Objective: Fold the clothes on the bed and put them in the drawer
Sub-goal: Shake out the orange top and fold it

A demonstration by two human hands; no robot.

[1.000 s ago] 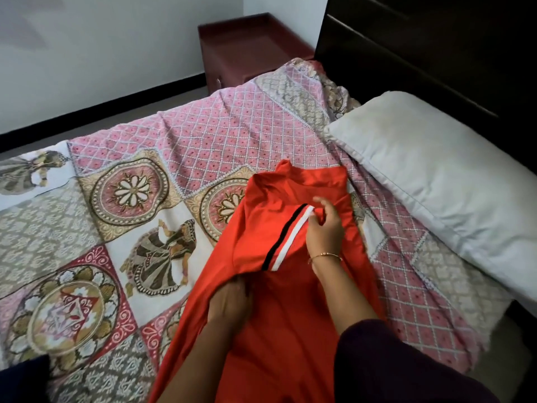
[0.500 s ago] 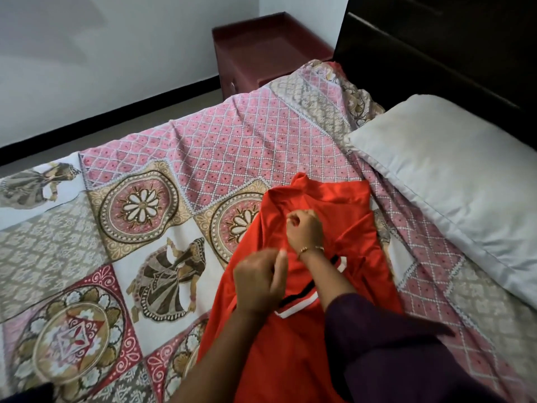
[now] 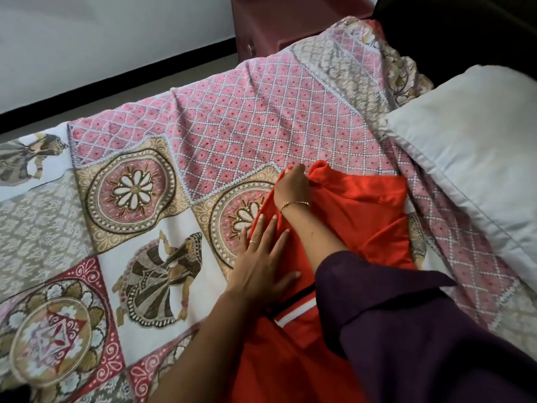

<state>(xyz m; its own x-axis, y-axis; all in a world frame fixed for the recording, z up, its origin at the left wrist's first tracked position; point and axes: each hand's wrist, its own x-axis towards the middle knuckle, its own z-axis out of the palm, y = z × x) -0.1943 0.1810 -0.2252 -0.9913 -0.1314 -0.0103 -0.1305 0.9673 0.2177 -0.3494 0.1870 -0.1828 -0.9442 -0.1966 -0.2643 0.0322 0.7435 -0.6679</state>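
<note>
Red garment (image 3: pixel 357 210) partly under sleeve (image 3: pixel 406 330).

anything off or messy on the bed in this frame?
Nothing damaged or spilled. The red garment is only part folded: its far edge is bunched where the right hand grips it, while the left hand presses it flat. The patterned bedsheet is creased near the pillow.

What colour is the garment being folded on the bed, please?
Bright red garment, with a black-and-white stripe; seen in the head view.
</note>
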